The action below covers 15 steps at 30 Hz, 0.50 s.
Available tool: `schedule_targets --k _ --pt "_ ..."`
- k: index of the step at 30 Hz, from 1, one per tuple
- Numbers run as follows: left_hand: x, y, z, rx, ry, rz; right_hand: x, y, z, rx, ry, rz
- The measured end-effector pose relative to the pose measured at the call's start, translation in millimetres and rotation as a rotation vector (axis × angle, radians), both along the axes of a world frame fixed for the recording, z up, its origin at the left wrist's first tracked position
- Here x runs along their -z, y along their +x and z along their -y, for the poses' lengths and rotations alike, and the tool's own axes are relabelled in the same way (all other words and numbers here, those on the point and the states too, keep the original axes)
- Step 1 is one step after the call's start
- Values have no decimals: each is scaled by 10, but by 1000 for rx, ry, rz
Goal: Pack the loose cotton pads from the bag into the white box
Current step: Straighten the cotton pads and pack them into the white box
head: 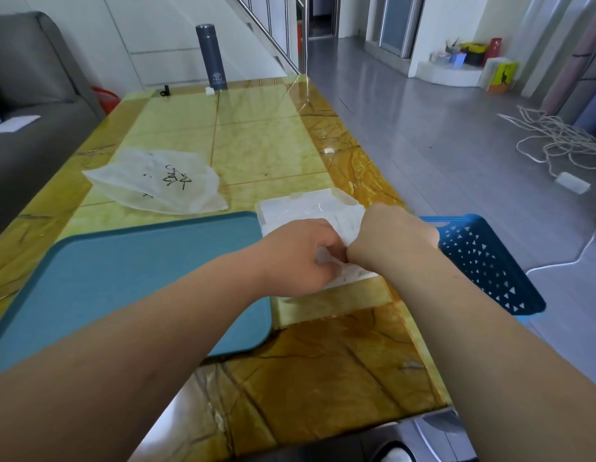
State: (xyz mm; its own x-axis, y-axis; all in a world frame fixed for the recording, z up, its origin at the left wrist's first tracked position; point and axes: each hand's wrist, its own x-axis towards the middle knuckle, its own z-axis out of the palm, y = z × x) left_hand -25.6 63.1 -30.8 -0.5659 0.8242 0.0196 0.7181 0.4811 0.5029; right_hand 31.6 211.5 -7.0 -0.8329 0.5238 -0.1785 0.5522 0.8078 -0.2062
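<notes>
The white box [300,210] lies on the yellow marble table just right of the teal tray, its clear lid open toward the back. My left hand [298,256] and my right hand [390,238] meet over its near half, fingers curled around white cotton pads [348,221] that they press into the box. Most of the box's inside is hidden by both hands. A crumpled translucent plastic bag [156,181] with black writing lies flat at the table's left middle, apart from the hands.
A teal tray [129,278] covers the near left of the table [263,145]. A blue perforated basket [486,265] stands beside the table's right edge. A grey flask [212,56], a small black item [164,91] and a white bit stand at the far end. A grey sofa is left.
</notes>
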Motion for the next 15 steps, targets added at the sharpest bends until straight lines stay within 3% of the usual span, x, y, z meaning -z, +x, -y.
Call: schedule_targets --k 3,6,9,12,15 --pt "4 -2 22 -14 19 21 2 78 -13 -87 -12 20" --pt "-8 11 70 -76 76 99 -76 169 -10 -95 98 -109" --pt "-20 -33 170 -319 300 111 -97 169 53 -148 85 -346" --pt "32 -226 354 -675 451 108 39 127 183 -259 -114 -370" --pt "136 -403 470 -854 441 463 165 73 233 -312 -203 -295"
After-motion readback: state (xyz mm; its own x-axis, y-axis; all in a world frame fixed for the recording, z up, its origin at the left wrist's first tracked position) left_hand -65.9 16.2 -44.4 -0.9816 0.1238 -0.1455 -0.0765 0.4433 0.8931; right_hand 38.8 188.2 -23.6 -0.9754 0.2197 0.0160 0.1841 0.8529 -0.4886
